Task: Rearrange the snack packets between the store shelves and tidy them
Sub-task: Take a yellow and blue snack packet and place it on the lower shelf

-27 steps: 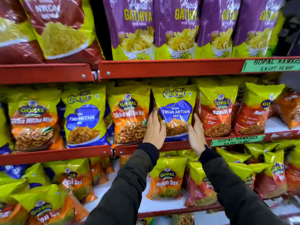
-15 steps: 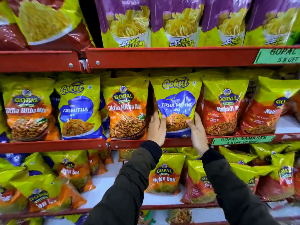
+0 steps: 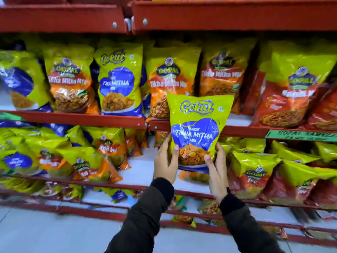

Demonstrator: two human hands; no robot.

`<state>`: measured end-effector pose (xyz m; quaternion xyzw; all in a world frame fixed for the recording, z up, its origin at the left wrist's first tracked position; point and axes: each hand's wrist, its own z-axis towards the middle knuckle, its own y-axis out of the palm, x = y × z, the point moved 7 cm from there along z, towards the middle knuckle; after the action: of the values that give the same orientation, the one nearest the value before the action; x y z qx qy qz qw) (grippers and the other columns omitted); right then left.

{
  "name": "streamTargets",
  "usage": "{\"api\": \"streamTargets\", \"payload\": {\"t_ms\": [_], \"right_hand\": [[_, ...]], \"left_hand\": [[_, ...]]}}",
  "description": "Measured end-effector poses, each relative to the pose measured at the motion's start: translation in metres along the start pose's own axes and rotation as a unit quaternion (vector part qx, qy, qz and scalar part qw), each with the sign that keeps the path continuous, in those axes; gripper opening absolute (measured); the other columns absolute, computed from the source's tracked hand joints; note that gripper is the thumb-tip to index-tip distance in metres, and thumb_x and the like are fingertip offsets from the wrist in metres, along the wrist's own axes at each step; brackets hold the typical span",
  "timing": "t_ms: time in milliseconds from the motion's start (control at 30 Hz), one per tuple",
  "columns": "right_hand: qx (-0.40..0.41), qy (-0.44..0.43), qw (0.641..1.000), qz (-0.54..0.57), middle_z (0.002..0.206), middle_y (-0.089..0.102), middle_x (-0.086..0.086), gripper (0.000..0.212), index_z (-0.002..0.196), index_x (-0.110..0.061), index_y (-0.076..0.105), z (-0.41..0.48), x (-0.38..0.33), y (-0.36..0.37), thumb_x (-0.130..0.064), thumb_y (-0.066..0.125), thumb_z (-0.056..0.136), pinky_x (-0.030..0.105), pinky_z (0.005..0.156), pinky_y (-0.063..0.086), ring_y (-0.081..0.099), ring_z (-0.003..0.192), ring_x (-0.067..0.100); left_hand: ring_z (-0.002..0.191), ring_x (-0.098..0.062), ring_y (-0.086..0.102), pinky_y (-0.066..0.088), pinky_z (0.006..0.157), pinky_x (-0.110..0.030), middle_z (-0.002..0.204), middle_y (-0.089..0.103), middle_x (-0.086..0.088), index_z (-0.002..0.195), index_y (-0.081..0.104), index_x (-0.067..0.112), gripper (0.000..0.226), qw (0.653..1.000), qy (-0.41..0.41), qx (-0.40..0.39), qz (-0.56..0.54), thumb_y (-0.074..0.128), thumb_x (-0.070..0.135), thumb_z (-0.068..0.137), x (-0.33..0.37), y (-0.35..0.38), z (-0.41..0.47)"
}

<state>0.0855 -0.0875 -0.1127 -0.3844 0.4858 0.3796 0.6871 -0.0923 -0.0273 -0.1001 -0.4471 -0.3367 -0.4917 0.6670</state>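
A yellow-green and blue Gokul Tikha Mitha Mix packet (image 3: 197, 125) is held upright in the air, in front of the red middle shelf rail (image 3: 82, 118). My left hand (image 3: 165, 162) grips its lower left edge and my right hand (image 3: 216, 166) grips its lower right edge. Behind it, on the middle shelf, stand orange Gopal Tikha Mitha Mix packets (image 3: 168, 77) and another Gokul packet (image 3: 118, 83). A gap shows on the white shelf floor (image 3: 237, 119) to the right of the held packet.
Red Gopal packets (image 3: 290, 95) fill the middle shelf's right side. The lower shelf (image 3: 142, 167) holds leaning Gopal packets (image 3: 253, 170) on both sides. A green price label (image 3: 299, 136) sits on the rail at right. The grey floor (image 3: 54, 232) lies below.
Both hands have lifted the Gokul packet off the middle shelf and brought it down and toward me. The view has tilted downward.
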Motion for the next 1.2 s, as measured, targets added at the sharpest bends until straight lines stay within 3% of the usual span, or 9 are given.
{"api": "streamTargets", "payload": {"t_ms": [233,367,467,533,600,700,900,1033,1200], "right_hand": [[-0.14,0.075,0.987,-0.038,0.147,0.045,-0.002,0.053,0.146,-0.024,0.035,-0.066,0.084,0.076,-0.034,0.052,0.097,0.043,0.12,0.034,0.041,0.141,0.015],[-0.185,0.124,0.974,-0.047,0.143,0.045,-0.003,0.048,0.139,-0.032,0.035,-0.067,0.115,0.113,-0.041,0.051,0.095,0.037,0.121,0.029,0.039,0.137,-0.001],[-0.195,0.15,0.968,-0.054,0.143,0.046,-0.006,0.055,0.137,-0.032,0.036,-0.045,0.125,0.136,-0.059,0.053,0.092,0.019,0.117,0.028,0.04,0.133,0.005],[-0.193,0.155,0.966,-0.074,0.147,0.047,0.0,0.043,0.136,-0.03,0.038,-0.025,0.134,0.152,-0.038,0.056,0.098,0.01,0.112,0.026,0.039,0.132,0.003],[-0.177,0.173,0.965,-0.088,0.152,0.046,0.013,0.047,0.144,-0.011,0.04,-0.008,0.148,0.161,-0.009,0.054,0.1,0.025,0.119,0.027,0.041,0.14,0.021],[-0.167,0.204,0.959,-0.101,0.155,0.042,0.021,0.05,0.148,0.006,0.035,0.009,0.164,0.175,-0.002,0.05,0.101,0.046,0.124,0.023,0.037,0.147,0.036],[-0.15,0.261,0.947,-0.112,0.156,0.043,0.021,0.049,0.151,0.002,0.034,0.014,0.182,0.184,-0.011,0.046,0.104,0.041,0.125,0.025,0.039,0.144,0.026],[-0.149,0.256,0.943,-0.149,0.155,0.044,0.017,0.053,0.153,-0.005,0.032,0.012,0.175,0.182,-0.023,0.046,0.105,0.047,0.122,0.031,0.039,0.146,0.033],[-0.123,0.132,0.952,-0.247,0.152,0.042,0.016,0.054,0.152,-0.01,0.034,0.001,0.132,0.168,-0.03,0.047,0.104,0.027,0.113,0.027,0.039,0.143,0.031]], "left_hand": [[0.124,0.007,0.051,0.041,0.103,-0.016,0.131,0.054,0.033,0.133,0.046,0.043,0.041,0.995,-0.083,0.004,0.059,0.043,0.053,0.094,-0.108,-0.061,-0.061],[0.121,-0.009,0.058,0.046,0.104,-0.035,0.129,0.063,0.005,0.134,0.05,0.025,0.051,0.984,-0.159,-0.041,0.065,0.045,0.051,0.09,-0.165,-0.071,-0.066],[0.113,-0.011,0.062,0.049,0.098,-0.031,0.122,0.067,0.004,0.131,0.05,0.027,0.045,0.976,-0.193,-0.078,0.064,0.047,0.048,0.091,-0.191,-0.07,-0.046],[0.11,-0.01,0.063,0.049,0.093,-0.026,0.119,0.068,0.005,0.131,0.05,0.026,0.044,0.972,-0.208,-0.096,0.055,0.047,0.045,0.091,-0.209,-0.068,-0.025],[0.108,-0.015,0.063,0.049,0.091,-0.027,0.116,0.066,0.005,0.133,0.049,0.021,0.047,0.966,-0.226,-0.112,0.052,0.047,0.043,0.091,-0.223,-0.063,-0.007],[0.107,-0.023,0.064,0.045,0.087,-0.023,0.112,0.067,-0.002,0.134,0.048,0.017,0.042,0.954,-0.256,-0.139,0.072,0.049,0.035,0.096,-0.251,-0.054,0.012],[0.109,-0.028,0.065,0.04,0.077,-0.015,0.111,0.067,-0.006,0.134,0.049,0.016,0.039,0.937,-0.291,-0.178,0.077,0.049,0.031,0.098,-0.273,-0.044,0.022],[0.126,-0.028,0.054,0.044,0.103,-0.032,0.139,0.057,-0.012,0.141,0.042,0.016,0.05,0.935,-0.295,-0.177,0.091,0.046,0.04,0.098,-0.272,-0.048,0.021],[0.136,-0.028,0.039,0.032,0.113,-0.037,0.147,0.042,-0.011,0.142,0.041,0.019,0.051,0.957,-0.231,-0.115,0.135,0.044,0.043,0.098,-0.237,-0.064,0.013]]}}
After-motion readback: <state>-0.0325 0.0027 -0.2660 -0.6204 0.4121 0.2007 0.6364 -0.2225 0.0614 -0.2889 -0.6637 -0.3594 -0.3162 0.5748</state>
